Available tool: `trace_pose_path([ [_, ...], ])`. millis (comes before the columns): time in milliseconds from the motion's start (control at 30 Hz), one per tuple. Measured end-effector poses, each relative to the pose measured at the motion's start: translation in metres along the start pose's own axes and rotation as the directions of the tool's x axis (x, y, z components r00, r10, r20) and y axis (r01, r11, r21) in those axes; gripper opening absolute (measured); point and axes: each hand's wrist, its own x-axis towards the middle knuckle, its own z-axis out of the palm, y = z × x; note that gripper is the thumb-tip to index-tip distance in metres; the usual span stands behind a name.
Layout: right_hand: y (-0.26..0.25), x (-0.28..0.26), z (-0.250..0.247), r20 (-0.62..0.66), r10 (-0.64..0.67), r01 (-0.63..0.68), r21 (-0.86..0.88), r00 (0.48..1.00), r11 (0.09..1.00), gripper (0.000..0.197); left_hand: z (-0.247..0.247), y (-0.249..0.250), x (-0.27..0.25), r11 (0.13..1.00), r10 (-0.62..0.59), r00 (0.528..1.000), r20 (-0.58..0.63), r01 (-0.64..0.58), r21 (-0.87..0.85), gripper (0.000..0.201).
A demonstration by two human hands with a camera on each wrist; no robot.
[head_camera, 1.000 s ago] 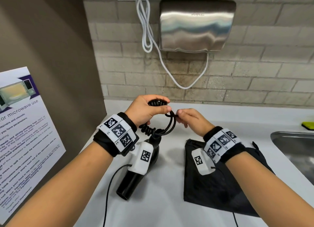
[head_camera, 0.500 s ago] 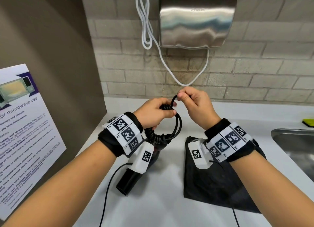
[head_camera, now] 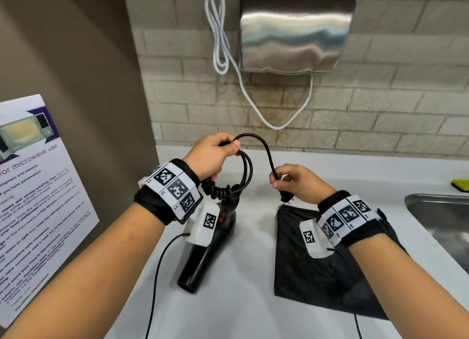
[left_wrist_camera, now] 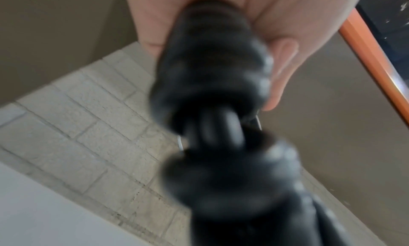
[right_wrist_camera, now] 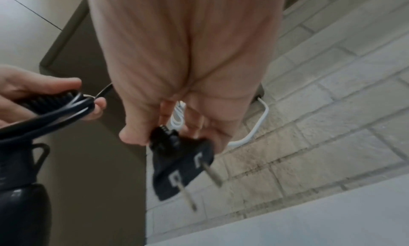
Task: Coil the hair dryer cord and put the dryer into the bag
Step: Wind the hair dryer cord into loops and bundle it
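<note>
A black hair dryer (head_camera: 210, 247) stands nozzle-down on the white counter (head_camera: 241, 313). Its black cord (head_camera: 247, 172) rises from the handle in loops. My left hand (head_camera: 215, 153) grips the gathered loops (right_wrist_camera: 55, 106) above the dryer, thumb pressed over them. From there the cord arcs over to my right hand (head_camera: 291, 184), which holds the free end near the black plug (right_wrist_camera: 183, 164); the plug's two metal prongs point downward. In the left wrist view the coiled cord (left_wrist_camera: 212, 110) is a dark blur against the palm. A flat black bag (head_camera: 317, 270) lies on the counter under my right wrist.
A steel hand dryer (head_camera: 295, 34) hangs on the brick wall with a white cable (head_camera: 220, 34) looped beside it. A steel sink (head_camera: 441, 219) sits at the right, a yellow-green sponge (head_camera: 460, 185) behind it. A brown side wall carries a microwave poster (head_camera: 33, 199) at left.
My right hand has drawn away from the left, moving down and to the right with the cord's plug end, so a fresh arc of cord spans between the hands. The left hand keeps the loops.
</note>
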Motion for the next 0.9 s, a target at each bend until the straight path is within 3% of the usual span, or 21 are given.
trace_pose_path([
  [67, -0.011, 0.002, -0.001, -0.147, -0.03, 0.049, 0.127, 0.989, 0.991, 0.024, -0.003, 0.0, 0.001, 1.0, 0.004, 1.0, -0.018, -0.004, 0.008, 0.014],
  [167, -0.039, 0.002, 0.001, -0.285, -0.142, 0.228, 0.296, 0.948, 0.928, 0.029, -0.005, -0.001, 0.003, 1.0, 0.015, 0.999, -0.045, -0.014, 0.017, 0.016],
  [267, -0.063, -0.001, 0.006, -0.278, -0.272, 0.364, 0.365, 0.921, 0.857, 0.032, -0.004, 0.0, 0.005, 1.0, 0.017, 0.998, -0.063, -0.017, 0.008, 0.016],
  [367, -0.07, 0.0, 0.016, -0.262, -0.325, 0.415, 0.478, 0.909, 0.774, 0.035, 0.002, 0.001, 0.004, 0.999, 0.01, 1.0, -0.022, -0.011, -0.044, 0.014],
  [433, -0.068, 0.003, 0.027, -0.33, -0.329, 0.443, 0.379, 0.885, 0.813, 0.028, 0.007, 0.002, 0.001, 0.995, 0.006, 1.0, 0.019, -0.004, -0.103, 0.015],
  [533, -0.059, 0.005, 0.045, -0.483, -0.344, 0.37, -0.044, 0.805, 0.928, 0.021, 0.012, -0.002, -0.005, 0.985, 0.005, 0.997, 0.077, 0.009, -0.173, 0.025],
  [600, -0.055, 0.006, 0.053, -0.557, -0.31, 0.316, -0.089, 0.77, 0.945, 0.032, 0.014, -0.004, -0.01, 0.982, 0.011, 0.993, 0.114, 0.01, -0.186, 0.029],
  [667, -0.052, 0.01, 0.054, -0.515, -0.281, 0.343, 0.027, 0.81, 0.939, 0.046, 0.015, -0.004, -0.013, 0.98, 0.02, 0.99, 0.139, 0.008, -0.199, 0.031],
  [767, -0.053, 0.017, 0.047, -0.229, -0.27, 0.311, 0.169, 0.935, 0.935, 0.052, 0.016, -0.004, -0.013, 0.968, 0.022, 0.992, 0.126, 0.01, -0.25, 0.034],
  [833, -0.054, 0.018, 0.043, -0.1, -0.286, 0.298, 0.14, 0.953, 0.944, 0.058, 0.014, -0.006, -0.012, 0.959, 0.025, 0.995, 0.099, 0.004, -0.285, 0.032],
  [900, -0.049, 0.017, 0.039, -0.065, -0.309, 0.312, 0.033, 0.949, 0.95, 0.062, 0.012, -0.009, -0.01, 0.95, 0.02, 0.996, 0.091, 0.009, -0.313, 0.03],
])
